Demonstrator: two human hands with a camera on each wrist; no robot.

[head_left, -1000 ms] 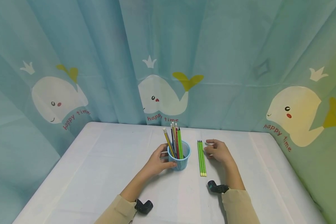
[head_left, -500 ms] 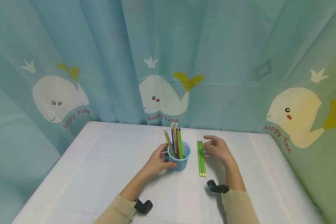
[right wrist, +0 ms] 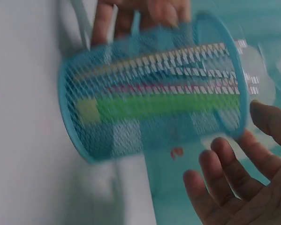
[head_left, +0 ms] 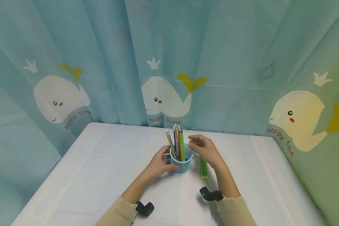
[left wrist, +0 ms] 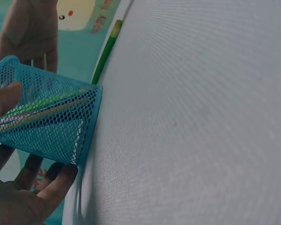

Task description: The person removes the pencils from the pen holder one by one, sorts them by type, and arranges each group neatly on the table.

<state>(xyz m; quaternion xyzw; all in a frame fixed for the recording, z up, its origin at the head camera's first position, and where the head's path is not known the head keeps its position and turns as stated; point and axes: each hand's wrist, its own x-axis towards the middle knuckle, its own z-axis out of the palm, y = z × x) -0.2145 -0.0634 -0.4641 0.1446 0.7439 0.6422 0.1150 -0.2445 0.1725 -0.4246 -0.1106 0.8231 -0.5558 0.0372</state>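
Note:
A blue mesh cup (head_left: 182, 160) stands mid-table with several pencils (head_left: 176, 141) upright in it. My left hand (head_left: 161, 161) grips the cup from its left side; the left wrist view shows the thumb (left wrist: 3, 99) and fingers (left wrist: 34, 185) curled round the mesh (left wrist: 51, 123). My right hand (head_left: 204, 149) hovers just right of the cup's rim with relaxed fingers and holds nothing. In the right wrist view its spread fingers (right wrist: 231, 180) lie close to the cup's mouth (right wrist: 149, 101). Three green pencils (head_left: 204, 169) lie on the table, partly under the right hand.
The white table (head_left: 101, 163) is backed on all sides by a teal whale-print curtain (head_left: 163, 94). A black camera sits at each wrist (head_left: 144, 208) (head_left: 211, 194). One green pencil (left wrist: 105, 55) shows beyond the cup in the left wrist view.
My right hand has lifted from beside the green pencils and moved left to the cup's rim, covering the pencils' tips. The left hand and cup have stayed put.

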